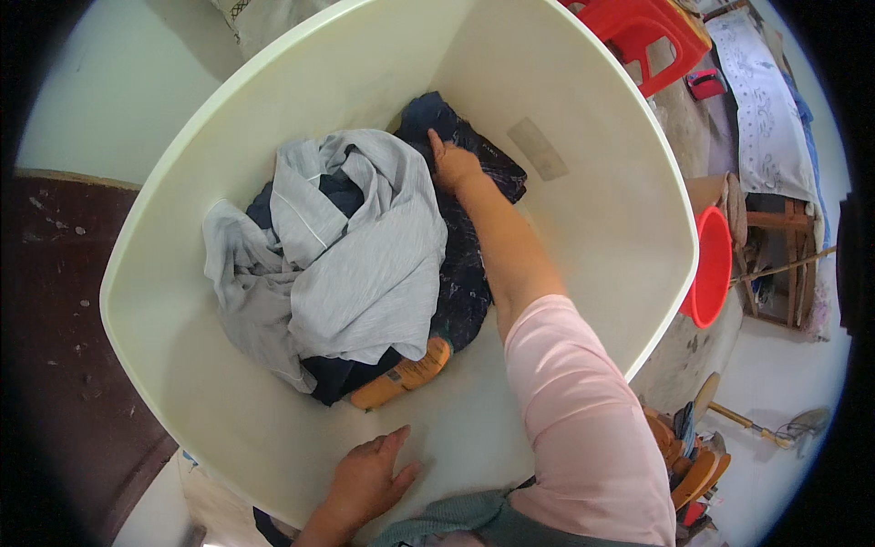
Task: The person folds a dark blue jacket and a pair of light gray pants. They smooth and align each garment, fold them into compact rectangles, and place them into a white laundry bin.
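A large cream plastic bin [601, 225] stands before me. Inside it, a crumpled light grey garment [369, 294] lies over dark navy clothing. To its right is a dark patterned garment [465, 280] with small lettering near its top. My right hand [454, 164] reaches down onto this dark garment, index finger extended; its underside and any grip are hidden. An orange item [403, 376] bearing print shows beneath the clothes at the lower edge of the pile. My left hand [372, 472] is near the bin's near side, holding nothing, with thumb and fingers apart.
A dark red wooden surface [68, 287] is at the left. Outside the bin on the right are a red plastic stool [649, 41], a red basin [711, 267], a wooden stand draped with white cloth [772, 116], a standing fan [752, 424] and a pile of brown objects [704, 478].
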{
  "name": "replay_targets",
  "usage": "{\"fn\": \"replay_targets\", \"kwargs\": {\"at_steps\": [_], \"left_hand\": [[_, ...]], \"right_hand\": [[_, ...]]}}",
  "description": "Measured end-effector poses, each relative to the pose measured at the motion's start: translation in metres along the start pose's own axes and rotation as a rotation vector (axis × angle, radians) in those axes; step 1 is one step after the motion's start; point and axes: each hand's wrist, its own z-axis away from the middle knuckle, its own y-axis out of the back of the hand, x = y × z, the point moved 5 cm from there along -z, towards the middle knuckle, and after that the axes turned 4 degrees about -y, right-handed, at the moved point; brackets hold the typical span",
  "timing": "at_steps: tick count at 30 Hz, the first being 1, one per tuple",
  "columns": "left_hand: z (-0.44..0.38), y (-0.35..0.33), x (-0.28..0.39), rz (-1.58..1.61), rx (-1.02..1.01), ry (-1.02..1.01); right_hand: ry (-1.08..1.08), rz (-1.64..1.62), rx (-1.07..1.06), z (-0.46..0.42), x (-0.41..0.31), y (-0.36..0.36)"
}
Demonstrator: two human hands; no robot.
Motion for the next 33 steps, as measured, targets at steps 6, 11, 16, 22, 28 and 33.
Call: {"fn": "replay_targets", "kwargs": {"at_steps": [6, 11, 16, 22, 28, 33], "left_hand": [[0.003, -0.001, 0.002, -0.025, 0.021, -0.045], [0.008, 0.0, 0.002, -0.018, 0.129, -0.127], [0.011, 0.001, 0.001, -0.033, 0.086, -0.111], [0.012, 0.002, 0.001, -0.019, 0.127, -0.116], [0.012, 0.001, -0.002, -0.06, 0.05, -0.07], [0.014, 0.0, 0.0, -0.056, 0.125, -0.136]], "right_hand": [[-0.069, -0.235, -0.11, 0.026, 0.027, -0.015], [-0.059, -0.615, -0.304, 0.077, 0.062, 0.048], [-0.105, -0.76, -0.396, 0.109, 0.113, 0.082], [-0.042, -1.33, -0.053, 0.13, 0.105, 0.151], [0.106, -1.762, 0.268, 0.171, 0.084, 0.229], [0.112, -1.77, 0.485, 0.219, 0.085, 0.321]]}}
